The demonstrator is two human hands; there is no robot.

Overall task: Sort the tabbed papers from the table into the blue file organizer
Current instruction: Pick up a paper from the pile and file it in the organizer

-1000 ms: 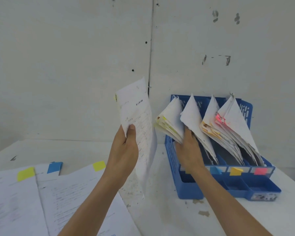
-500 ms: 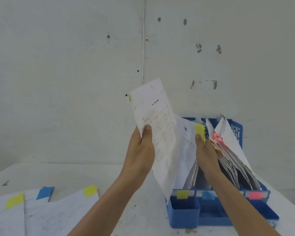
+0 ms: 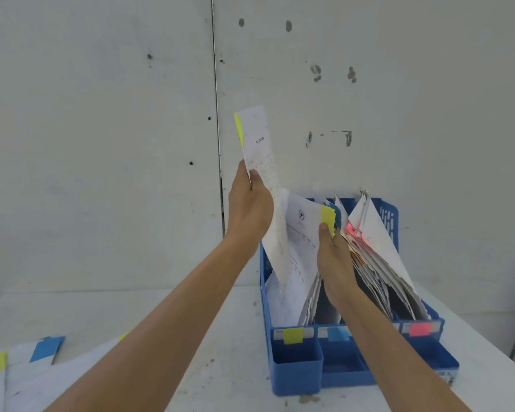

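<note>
My left hand point(image 3: 250, 206) grips a yellow-tabbed sheet point(image 3: 262, 162) upright, its lower end dipping into the leftmost slot of the blue file organizer point(image 3: 294, 367). My right hand point(image 3: 335, 260) reaches into the organizer and holds the yellow-tabbed stack point(image 3: 302, 248) of that slot back, thumb by the yellow tab point(image 3: 328, 217). Slots to the right hold blue-, orange- and pink-tabbed papers point(image 3: 378, 248). Coloured labels mark the slot fronts: yellow point(image 3: 293, 335), blue point(image 3: 336, 334), pink point(image 3: 419, 329).
More tabbed papers point(image 3: 18, 379) lie on the white table point(image 3: 214, 337) at the lower left, with yellow and blue tabs showing. The organizer stands against a white wall point(image 3: 101, 144). The table's right edge runs close behind the organizer.
My left hand carried the sheet right, over the organizer, and turned it edge-on so its yellow tab shows. My right hand gathered the yellow-tabbed stack and holds it upright.
</note>
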